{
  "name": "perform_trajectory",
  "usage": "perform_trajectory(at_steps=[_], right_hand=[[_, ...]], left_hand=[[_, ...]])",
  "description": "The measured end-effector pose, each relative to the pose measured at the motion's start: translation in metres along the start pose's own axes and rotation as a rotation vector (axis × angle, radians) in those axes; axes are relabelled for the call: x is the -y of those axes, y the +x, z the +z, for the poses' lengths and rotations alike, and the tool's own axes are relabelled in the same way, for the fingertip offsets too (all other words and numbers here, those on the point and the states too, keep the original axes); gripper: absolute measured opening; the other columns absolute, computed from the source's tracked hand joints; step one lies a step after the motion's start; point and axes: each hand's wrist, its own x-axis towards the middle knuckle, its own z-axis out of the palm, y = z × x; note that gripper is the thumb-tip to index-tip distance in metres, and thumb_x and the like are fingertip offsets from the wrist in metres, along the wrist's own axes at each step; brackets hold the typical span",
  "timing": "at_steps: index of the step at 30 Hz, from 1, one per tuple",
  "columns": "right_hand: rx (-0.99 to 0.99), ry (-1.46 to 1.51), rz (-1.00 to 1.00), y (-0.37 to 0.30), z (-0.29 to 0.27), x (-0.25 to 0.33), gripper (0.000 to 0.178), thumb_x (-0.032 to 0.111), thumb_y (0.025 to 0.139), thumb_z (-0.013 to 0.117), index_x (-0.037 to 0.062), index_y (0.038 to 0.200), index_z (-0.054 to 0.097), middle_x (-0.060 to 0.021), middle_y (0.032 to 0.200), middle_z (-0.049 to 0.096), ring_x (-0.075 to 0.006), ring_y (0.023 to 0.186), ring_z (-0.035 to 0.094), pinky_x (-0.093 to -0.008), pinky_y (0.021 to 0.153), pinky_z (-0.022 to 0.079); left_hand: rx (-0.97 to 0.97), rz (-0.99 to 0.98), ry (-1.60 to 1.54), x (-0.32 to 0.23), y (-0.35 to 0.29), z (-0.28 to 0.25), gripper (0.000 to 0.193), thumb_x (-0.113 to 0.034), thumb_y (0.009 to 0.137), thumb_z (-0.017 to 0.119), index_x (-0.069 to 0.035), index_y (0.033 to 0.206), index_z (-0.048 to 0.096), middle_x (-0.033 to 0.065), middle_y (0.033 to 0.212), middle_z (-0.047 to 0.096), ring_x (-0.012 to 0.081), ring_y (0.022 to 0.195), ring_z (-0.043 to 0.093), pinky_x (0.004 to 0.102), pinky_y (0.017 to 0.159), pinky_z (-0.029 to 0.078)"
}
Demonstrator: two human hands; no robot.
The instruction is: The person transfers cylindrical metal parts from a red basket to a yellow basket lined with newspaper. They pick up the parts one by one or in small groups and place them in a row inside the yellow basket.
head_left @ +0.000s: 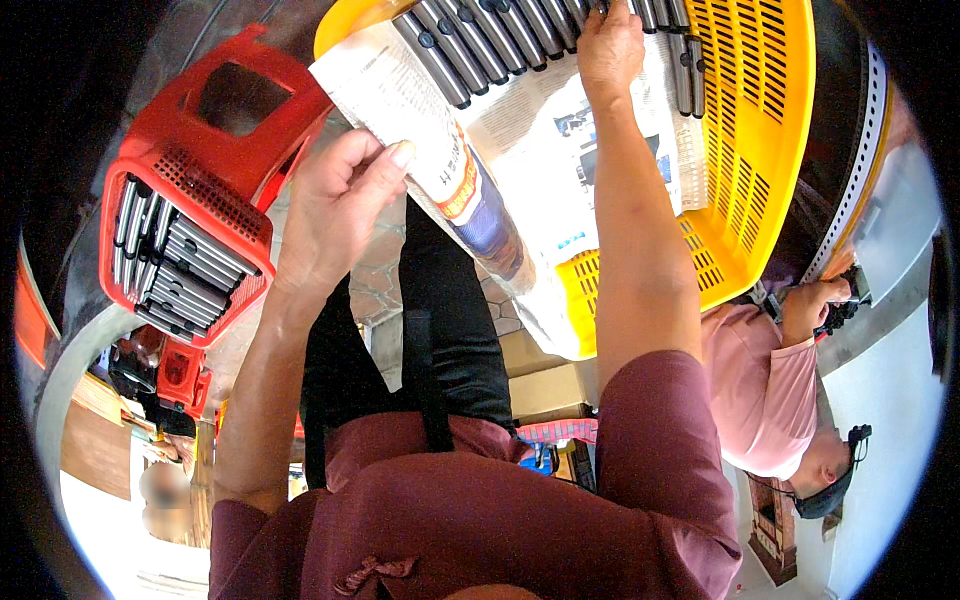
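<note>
A sheet of newspaper lines a yellow plastic basket in front of me. My left hand pinches the newspaper's edge over the basket's left side, thumb on top. In the far part of the basket, shiny metal tubes with dark ends and small side holes lie side by side on the paper. My right hand reaches over the basket to this row, its fingers closed around a tube at the picture's upper edge. Its fingertips are partly hidden. Two shorter-looking tubes lie by the basket's right wall.
At the left, a red plastic basket holds many similar metal tubes, beside a red plastic stool. A co-worker in a pink shirt is at the right, near a perforated metal strip. Cardboard boxes stand below the yellow basket.
</note>
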Motion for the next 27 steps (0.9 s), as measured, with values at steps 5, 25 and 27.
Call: perform_trajectory(at_steps=[5,25,27], right_hand=[[-0.049,0.084,-0.051,0.010,-0.004,-0.009,0.043,0.014,0.086,0.060,0.0018,0.127,0.054,-0.0230,0.100,0.063,-0.0410,0.092,0.060,-0.0481,0.080,0.048],[0.151,-0.162,0.096,0.054,-0.015,-0.027,0.047,0.027,0.089,0.052,0.0040,0.130,0.046,-0.0243,0.101,0.066,-0.0438,0.088,0.063,-0.0555,0.080,0.048],[0.210,-0.241,0.133,0.058,-0.012,-0.024,0.047,0.029,0.089,0.056,0.0025,0.128,0.048,-0.0264,0.098,0.065,-0.0439,0.085,0.064,-0.0525,0.075,0.052]], left_hand=[[0.023,-0.030,0.049,0.001,0.001,-0.002,0.022,-0.023,0.098,0.058,-0.001,0.097,0.063,0.0013,0.080,0.063,0.0069,0.072,0.056,0.0235,0.068,0.048],[0.003,-0.050,-0.063,-0.001,0.000,0.000,0.023,-0.021,0.096,0.062,0.003,0.096,0.063,-0.0021,0.079,0.059,0.0032,0.073,0.051,0.0206,0.065,0.043],[-0.008,-0.039,-0.031,-0.002,-0.007,-0.001,0.023,-0.021,0.096,0.062,0.002,0.095,0.062,-0.0027,0.079,0.059,0.0024,0.073,0.050,0.0206,0.064,0.042]])
